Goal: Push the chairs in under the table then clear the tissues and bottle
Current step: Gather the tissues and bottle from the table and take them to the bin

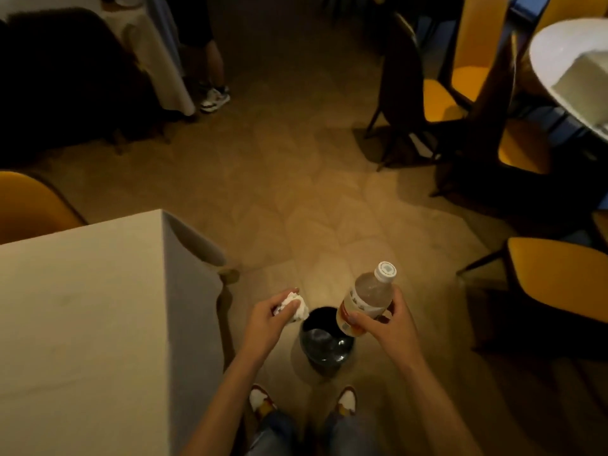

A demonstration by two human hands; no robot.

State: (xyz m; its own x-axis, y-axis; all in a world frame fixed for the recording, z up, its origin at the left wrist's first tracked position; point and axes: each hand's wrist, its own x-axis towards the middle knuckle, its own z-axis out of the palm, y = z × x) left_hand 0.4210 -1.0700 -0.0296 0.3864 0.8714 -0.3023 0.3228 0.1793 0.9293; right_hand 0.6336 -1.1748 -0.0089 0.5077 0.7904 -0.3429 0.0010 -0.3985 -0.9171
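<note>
Standing over the small black lined waste bin on the floor, left hand clamped on crumpled white tissues beside its rim, right hand gripping the clear capped plastic bottle above it, best releasing centred over the opening.

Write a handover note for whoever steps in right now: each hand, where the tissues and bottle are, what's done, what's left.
Left hand: closed on the crumpled tissues, held by the left rim of the black bin on the floor.
Right hand: fingers wrapped around the capped plastic bottle, tilted over the bin's right side.
Done: both items are off the white-clothed table, whose visible part is bare. One yellow chair sits close at its far corner; whether all chairs are in cannot be judged from this view.
Left: nothing has been dropped yet. Release the tissues and bottle into the bin.
</note>
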